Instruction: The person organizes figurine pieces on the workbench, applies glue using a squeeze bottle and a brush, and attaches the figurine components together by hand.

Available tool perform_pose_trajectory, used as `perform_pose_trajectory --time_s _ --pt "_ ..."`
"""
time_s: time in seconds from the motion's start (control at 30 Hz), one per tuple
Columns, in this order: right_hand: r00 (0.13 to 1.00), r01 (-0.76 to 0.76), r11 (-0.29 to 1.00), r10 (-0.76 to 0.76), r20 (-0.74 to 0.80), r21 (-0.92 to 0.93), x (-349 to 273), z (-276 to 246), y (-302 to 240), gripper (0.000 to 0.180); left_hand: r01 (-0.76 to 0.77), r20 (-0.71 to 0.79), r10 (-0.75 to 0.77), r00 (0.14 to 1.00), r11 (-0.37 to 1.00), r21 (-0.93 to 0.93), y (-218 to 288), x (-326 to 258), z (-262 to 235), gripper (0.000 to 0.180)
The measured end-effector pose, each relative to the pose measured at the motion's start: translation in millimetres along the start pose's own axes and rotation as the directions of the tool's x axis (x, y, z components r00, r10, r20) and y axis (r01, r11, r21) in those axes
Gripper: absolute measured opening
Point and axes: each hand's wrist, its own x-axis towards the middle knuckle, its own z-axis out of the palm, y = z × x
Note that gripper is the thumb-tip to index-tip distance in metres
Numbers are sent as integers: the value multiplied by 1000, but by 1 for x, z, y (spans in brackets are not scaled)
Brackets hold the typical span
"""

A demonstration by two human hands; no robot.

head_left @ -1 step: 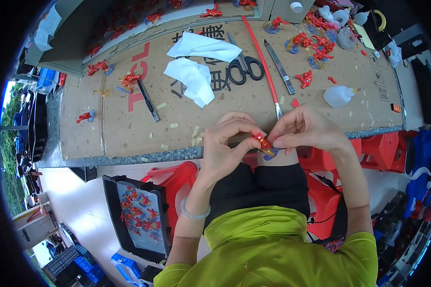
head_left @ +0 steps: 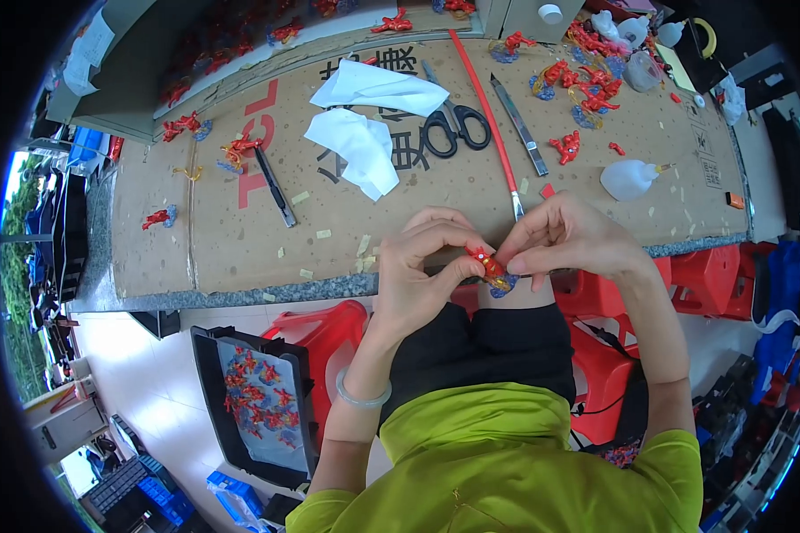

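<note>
A small red figurine (head_left: 486,263) on a blue base sat just below the frame's centre, held over the person's lap at the near edge of the cardboard-covered table (head_left: 240,240). It looked light and rigid, a moulded piece with thin limbs that would probably snap or bend if squeezed hard, so the sounder hold would be at the torso or the base, not the limbs. The left hand (head_left: 418,266) pinched it from the left, thumb and forefinger closed on the red body, the other fingers curled loosely. The right hand (head_left: 564,240) met it from the right, fingertips pressed together around the lower blue part; whether a tool sat between those fingers could not be told. Just above the hands lay a red-handled blade (head_left: 493,124), then black scissors (head_left: 453,124) and crumpled white paper (head_left: 360,147). More red figurines (head_left: 582,75) were piled at upper right, and a black tray (head_left: 206,391) of them stood at lower left.
</note>
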Motion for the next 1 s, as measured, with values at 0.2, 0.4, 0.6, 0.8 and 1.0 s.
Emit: perform_pose_trajectory --time_s 0.2,0.4,0.6,0.8,1.0 --pt "994 -67 997 64 90 25 10 -1 -9 16 41 -4 -42 999 994 -103 -1 -2 -3 18" --pt "992 -24 999 28 122 -38 14 1 -13 12 19 7 -18 1000 984 -175 2 -1 -3 16" --pt "994 90 996 -89 61 -9 15 8 -12 8 -50 -27 46 999 987 -154 -4 -1 -6 17" --pt "994 101 994 -102 37 33 21 15 -15 6 -101 -82 81 993 957 -273 -7 -1 -7 16" --pt "990 124 990 -127 54 68 32 9 -4 9 -121 -115 93 989 956 -268 -7 1 -8 15"
